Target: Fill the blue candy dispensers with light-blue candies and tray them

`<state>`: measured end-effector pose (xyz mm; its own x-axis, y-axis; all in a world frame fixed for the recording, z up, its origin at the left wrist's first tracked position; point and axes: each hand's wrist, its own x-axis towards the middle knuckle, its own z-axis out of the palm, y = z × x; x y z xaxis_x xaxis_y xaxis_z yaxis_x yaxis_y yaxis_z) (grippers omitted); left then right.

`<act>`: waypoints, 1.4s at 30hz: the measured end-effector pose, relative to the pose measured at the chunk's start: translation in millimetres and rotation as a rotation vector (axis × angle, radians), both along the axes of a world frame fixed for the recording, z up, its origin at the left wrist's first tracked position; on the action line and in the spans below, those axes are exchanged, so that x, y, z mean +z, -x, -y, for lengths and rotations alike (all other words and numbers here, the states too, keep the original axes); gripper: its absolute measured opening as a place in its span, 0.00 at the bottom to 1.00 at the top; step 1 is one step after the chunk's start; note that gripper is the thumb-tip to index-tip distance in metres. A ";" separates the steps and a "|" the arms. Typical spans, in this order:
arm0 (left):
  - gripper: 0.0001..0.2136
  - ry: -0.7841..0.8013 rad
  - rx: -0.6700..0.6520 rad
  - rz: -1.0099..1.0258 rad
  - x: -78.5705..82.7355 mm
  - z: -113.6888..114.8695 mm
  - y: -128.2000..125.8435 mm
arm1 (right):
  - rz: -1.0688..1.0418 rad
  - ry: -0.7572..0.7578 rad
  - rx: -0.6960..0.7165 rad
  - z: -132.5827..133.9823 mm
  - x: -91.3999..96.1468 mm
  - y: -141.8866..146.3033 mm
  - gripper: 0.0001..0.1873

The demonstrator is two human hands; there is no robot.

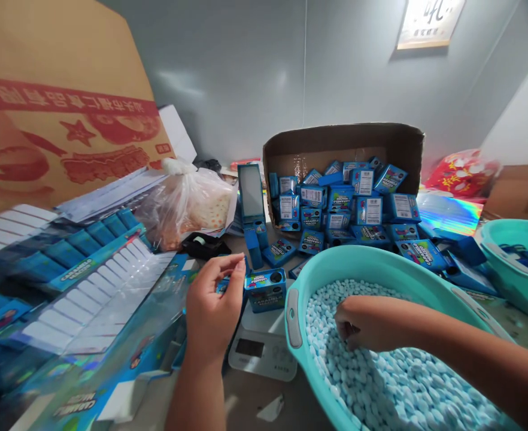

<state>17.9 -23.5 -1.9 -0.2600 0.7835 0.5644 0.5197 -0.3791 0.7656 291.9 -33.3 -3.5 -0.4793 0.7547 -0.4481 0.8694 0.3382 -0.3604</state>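
My right hand [365, 323] reaches into a turquoise basin [300, 371] full of small pale-blue candies [407, 377]. Its fingers are curled down against the candies, and the palm side is hidden. My left hand [214, 299] is raised just left of a blue printed candy box [266, 291], with thumb and fingers bent together. A bit of blue shows between those fingers, but I cannot tell whether it is held or lies behind. The candy box rests on a white kitchen scale [264, 353], whose display is dark.
A cardboard carton [342, 134] on its side spills several blue boxes. Left lie display trays of blue packs [79, 245], plastic wrap and a big carton [61, 108]. A tied clear bag [187, 203] stands behind my left hand. Far right is another turquoise basin [515, 281].
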 end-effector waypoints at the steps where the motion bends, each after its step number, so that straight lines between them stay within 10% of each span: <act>1: 0.10 0.008 -0.027 -0.038 0.3 -0.2 0.0 | -0.012 -0.005 0.002 0.7 1.3 -0.1 0.07; 13: 0.17 0.057 -0.168 -0.601 -23.6 -14.5 -37.6 | 0.070 0.060 0.059 -12.7 -10.5 -1.5 0.11; 22: 0.08 -0.187 0.010 -0.665 11.6 50.2 41.4 | 0.086 -0.025 0.108 -9.8 -6.7 2.7 0.13; 30: 0.02 -0.426 0.032 -0.859 -32.4 42.6 69.6 | 0.057 -0.038 0.141 -5.7 2.8 5.8 0.10; 37: 0.20 -0.364 0.136 -0.873 -68.4 17.4 94.1 | -0.068 -0.088 0.091 1.7 1.9 2.1 0.08; 42: 0.08 -0.493 0.014 -0.946 -74.0 21.1 93.9 | -0.064 -0.052 0.111 -3.0 -7.2 1.0 0.10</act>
<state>-76.1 -44.6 -75.9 0.4428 0.4140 0.7954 0.8294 -0.5261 -0.1879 290.9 -30.3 -10.7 -0.5872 0.7171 -0.3754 0.8015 0.4503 -0.3935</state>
